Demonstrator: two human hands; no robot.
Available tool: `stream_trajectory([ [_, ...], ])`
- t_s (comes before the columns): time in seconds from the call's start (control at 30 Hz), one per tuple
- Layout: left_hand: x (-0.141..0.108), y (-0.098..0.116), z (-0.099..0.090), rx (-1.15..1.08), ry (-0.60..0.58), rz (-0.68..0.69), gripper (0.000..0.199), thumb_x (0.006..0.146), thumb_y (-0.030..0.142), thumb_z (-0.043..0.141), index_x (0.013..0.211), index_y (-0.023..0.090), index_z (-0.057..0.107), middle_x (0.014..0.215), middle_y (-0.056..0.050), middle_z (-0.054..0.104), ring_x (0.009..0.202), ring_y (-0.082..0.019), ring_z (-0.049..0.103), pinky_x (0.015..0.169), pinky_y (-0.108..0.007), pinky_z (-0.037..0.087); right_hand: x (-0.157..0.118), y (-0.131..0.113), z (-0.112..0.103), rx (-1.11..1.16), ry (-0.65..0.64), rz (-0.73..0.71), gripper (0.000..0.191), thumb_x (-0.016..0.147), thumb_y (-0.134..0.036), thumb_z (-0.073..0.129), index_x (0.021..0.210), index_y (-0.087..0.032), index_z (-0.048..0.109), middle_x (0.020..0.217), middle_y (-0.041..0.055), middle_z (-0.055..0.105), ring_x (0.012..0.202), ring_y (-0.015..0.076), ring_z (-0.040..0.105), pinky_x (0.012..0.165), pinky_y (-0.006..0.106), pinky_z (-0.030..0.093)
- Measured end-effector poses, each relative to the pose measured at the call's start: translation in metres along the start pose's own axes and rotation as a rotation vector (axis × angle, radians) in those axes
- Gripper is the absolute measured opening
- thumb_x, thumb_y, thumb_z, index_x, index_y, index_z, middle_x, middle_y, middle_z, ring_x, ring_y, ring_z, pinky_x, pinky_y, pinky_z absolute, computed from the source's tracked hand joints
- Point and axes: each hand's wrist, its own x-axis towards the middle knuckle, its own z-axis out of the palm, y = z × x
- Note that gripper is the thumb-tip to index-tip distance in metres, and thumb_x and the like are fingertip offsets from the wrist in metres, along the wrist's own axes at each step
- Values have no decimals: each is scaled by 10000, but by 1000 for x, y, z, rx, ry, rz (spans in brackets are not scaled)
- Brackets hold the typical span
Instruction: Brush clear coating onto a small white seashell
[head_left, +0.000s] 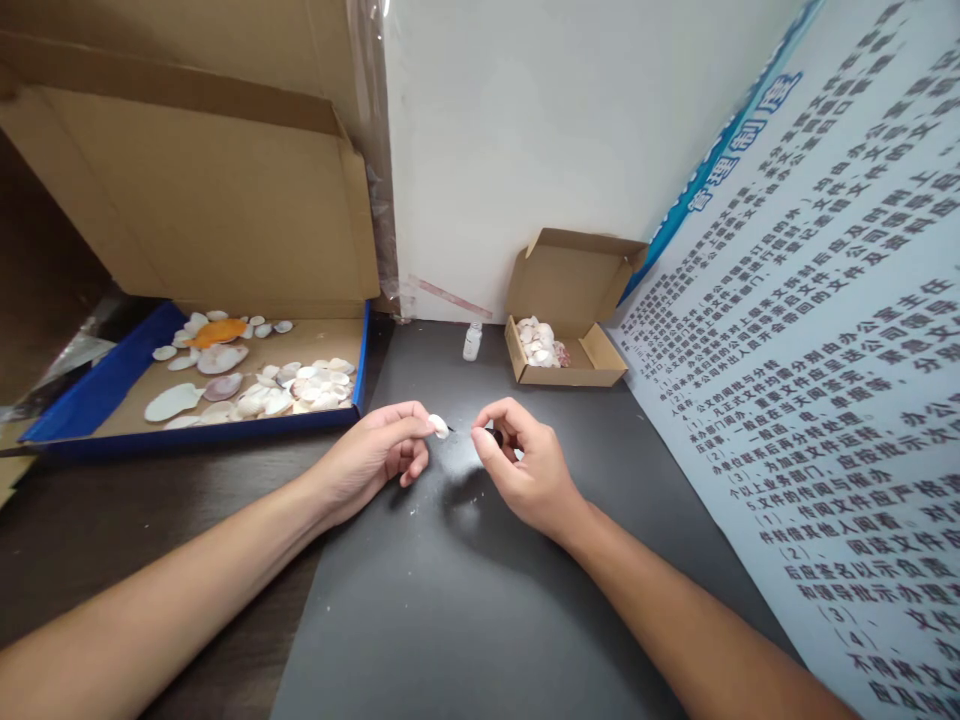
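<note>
My left hand point(386, 445) pinches a small white seashell point(439, 427) between thumb and fingertips, above the dark grey mat. To its right, my right hand point(525, 460) is closed around a small black brush cap point(493, 436), mostly hidden by the fingers. A thin dark tip points toward the shell's right edge; whether it touches is too small to tell. Beyond the hands a small white bottle point(472, 343) stands upright on the mat.
At the left, an open blue-edged cardboard box point(262, 345) holds many shells, including an orange one point(220, 331). A smaller open carton point(570, 375) with white shells stands at the back right. A printed board point(810, 330) leans along the right, and a white panel point(525, 130) rises behind.
</note>
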Motion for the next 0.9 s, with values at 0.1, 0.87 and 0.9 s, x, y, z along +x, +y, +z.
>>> stream_trajectory([
  [0.1,0,0,0,-4,1,3,167,802,303,668,759,186,557,481,41,501,444,-79,437,413,-159,340,0,0,0,9,6,-13,59,888,-257,556,856,-207,561,557,-86,313,479,97,328,488,234,283],
  [0.87,1,1,0,-34,12,10,195,775,297,701,751,186,543,508,47,502,437,-79,451,407,-165,351,0,-2,0,-38,26,-32,116,884,-253,528,778,-207,528,548,-75,371,475,94,363,485,225,292],
  [0.9,1,1,0,-29,10,11,194,781,298,696,750,186,541,508,45,504,440,-79,451,407,-163,353,0,-2,0,-15,12,-39,113,892,-257,522,791,-207,529,560,-71,387,485,96,378,492,224,302],
])
